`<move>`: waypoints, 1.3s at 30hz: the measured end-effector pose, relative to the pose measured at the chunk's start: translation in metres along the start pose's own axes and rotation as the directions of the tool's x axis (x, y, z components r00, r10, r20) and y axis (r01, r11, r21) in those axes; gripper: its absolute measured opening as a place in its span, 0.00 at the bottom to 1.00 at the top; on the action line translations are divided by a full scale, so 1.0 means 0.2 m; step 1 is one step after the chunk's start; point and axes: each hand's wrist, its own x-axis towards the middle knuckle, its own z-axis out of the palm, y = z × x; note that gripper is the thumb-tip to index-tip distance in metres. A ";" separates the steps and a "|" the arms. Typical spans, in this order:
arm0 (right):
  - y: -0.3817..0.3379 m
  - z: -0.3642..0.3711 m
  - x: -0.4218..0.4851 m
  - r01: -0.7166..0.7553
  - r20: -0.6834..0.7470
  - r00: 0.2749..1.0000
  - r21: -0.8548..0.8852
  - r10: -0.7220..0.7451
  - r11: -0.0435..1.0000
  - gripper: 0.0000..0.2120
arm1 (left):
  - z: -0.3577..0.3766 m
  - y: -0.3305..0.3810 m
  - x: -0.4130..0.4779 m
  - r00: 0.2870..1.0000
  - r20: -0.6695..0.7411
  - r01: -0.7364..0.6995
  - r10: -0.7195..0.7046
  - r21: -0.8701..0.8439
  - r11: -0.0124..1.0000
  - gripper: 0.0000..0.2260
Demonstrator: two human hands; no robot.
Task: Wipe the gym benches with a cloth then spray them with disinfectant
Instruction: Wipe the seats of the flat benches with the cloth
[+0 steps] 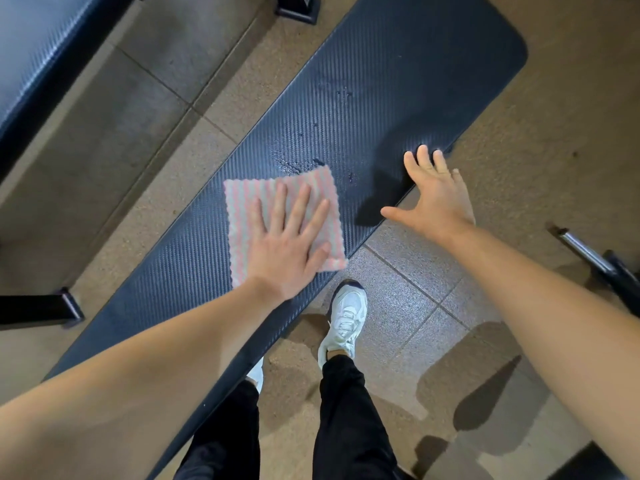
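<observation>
The pink-and-grey striped cloth (242,213) lies flat on the dark bench (398,64), about midway along the pad and reaching its near edge. The left hand (291,247) presses down on the cloth, fingers straight and spread. Just beyond the cloth, a wet patch (291,162) glistens on the bench. The right hand (436,195) is empty with fingers splayed, fingertips over the bench's near edge; contact is unclear. A white shoe (346,317) stands beside the bench.
</observation>
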 end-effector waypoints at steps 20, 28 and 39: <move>0.21 -0.14 0.25 -0.015 -0.063 0.998 0.029 0.017 0.999 0.43 | -0.27 -0.04 0.67 0.995 -0.031 0.100 -0.100 0.008 0.995 0.27; 0.22 -0.14 0.26 -0.004 -0.011 1.000 0.008 0.004 1.000 0.43 | -0.30 0.12 0.80 0.966 -0.005 0.256 -0.257 -0.098 0.962 0.28; 0.43 -0.23 0.27 0.128 -0.014 0.991 0.361 -0.132 0.924 0.33 | -0.13 0.55 0.58 0.992 0.019 -0.125 0.124 0.082 0.989 0.31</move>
